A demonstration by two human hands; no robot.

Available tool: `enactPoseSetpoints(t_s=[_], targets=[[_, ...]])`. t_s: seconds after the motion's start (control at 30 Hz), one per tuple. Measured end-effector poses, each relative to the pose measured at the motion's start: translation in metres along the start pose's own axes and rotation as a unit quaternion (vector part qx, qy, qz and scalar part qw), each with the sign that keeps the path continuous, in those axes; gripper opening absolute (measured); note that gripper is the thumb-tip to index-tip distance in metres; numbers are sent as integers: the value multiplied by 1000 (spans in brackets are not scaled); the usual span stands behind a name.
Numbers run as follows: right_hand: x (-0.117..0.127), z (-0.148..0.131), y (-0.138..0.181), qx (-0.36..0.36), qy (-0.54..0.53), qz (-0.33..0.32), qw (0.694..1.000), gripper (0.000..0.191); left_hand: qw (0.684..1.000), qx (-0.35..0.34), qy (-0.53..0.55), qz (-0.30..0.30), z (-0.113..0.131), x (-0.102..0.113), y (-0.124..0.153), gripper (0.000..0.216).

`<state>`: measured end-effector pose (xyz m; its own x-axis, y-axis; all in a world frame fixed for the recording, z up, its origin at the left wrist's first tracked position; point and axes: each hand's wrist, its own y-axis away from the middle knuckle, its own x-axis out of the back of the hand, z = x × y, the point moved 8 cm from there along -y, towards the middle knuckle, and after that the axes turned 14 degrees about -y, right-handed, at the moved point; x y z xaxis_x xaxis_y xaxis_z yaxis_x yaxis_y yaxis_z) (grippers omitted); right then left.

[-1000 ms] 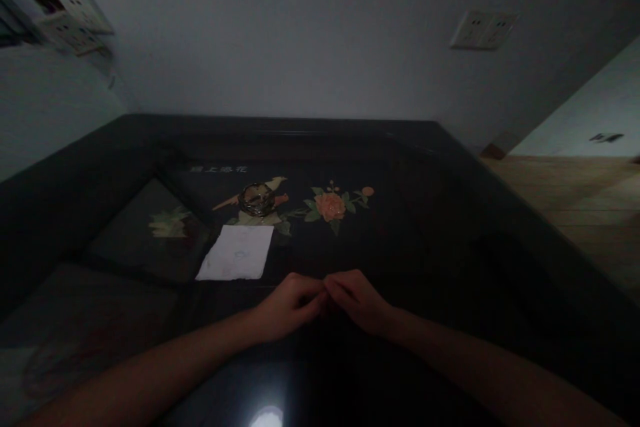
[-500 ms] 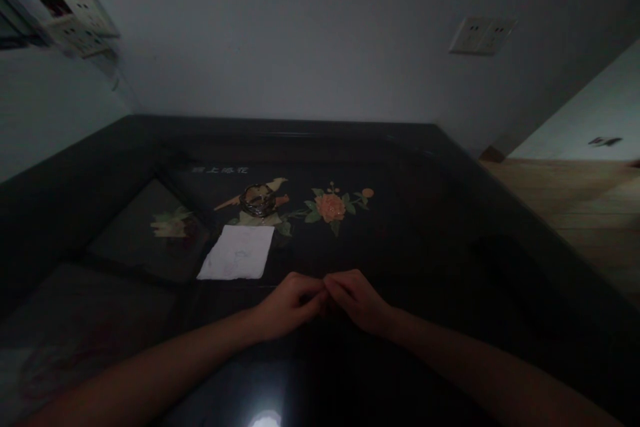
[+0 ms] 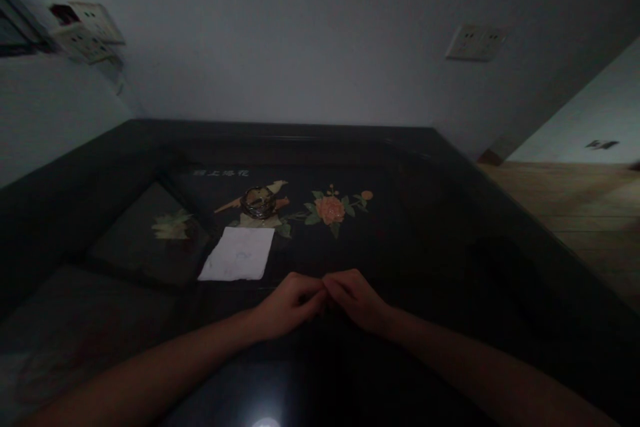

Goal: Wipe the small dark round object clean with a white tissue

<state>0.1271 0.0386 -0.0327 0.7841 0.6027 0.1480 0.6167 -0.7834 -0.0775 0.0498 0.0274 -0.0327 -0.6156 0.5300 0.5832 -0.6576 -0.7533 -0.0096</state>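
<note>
My left hand [image 3: 290,307] and my right hand [image 3: 359,301] meet at the fingertips above the near part of a dark, glossy tabletop [image 3: 420,240]. The fingers of both are curled in, and no object shows in either hand. Just beyond my left hand lies a white sheet of paper [image 3: 239,255] with faint marks on it. Behind the paper sits a coil of dark, shiny wire or cord [image 3: 258,203], on top of a bird picture in the table's surface. Its exact kind is hard to tell in the dim light.
An orange flower design [image 3: 330,209] decorates the tabletop. At the left is a dark-framed panel [image 3: 145,233]. Wall sockets [image 3: 476,43] are on the back wall, and a power strip or socket cluster [image 3: 87,30] is at upper left. A wooden floor [image 3: 580,193] shows at right.
The camera view has shifted very slightly. My hands, the paper and the coil stay where they were.
</note>
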Motion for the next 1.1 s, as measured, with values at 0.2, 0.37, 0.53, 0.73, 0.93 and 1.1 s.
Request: enactPoseSetpoints(t_s=[0.2,0.37,0.53,0.73,0.93,1.1], targets=[[1,-2,-1,8,13,4,1000,49,1000,14,-5,12,0,2,-1,41],[2,-1,-1,10,16,18,1000,50,1000,3,-8,20,2,3,-2,41],[2,3,-1,9,13,32,999,52,1000,-5,-8,27,3,4,-2,37],[3,2,-2,13,24,34,999,51,999,15,-17,25,0,2,-1,40],[3,0,-1,9,22,35,999,52,999,9,-12,29,2,4,-1,39],[3,2,0,6,13,33,999,54,1000,12,-7,27,2,3,-1,38]])
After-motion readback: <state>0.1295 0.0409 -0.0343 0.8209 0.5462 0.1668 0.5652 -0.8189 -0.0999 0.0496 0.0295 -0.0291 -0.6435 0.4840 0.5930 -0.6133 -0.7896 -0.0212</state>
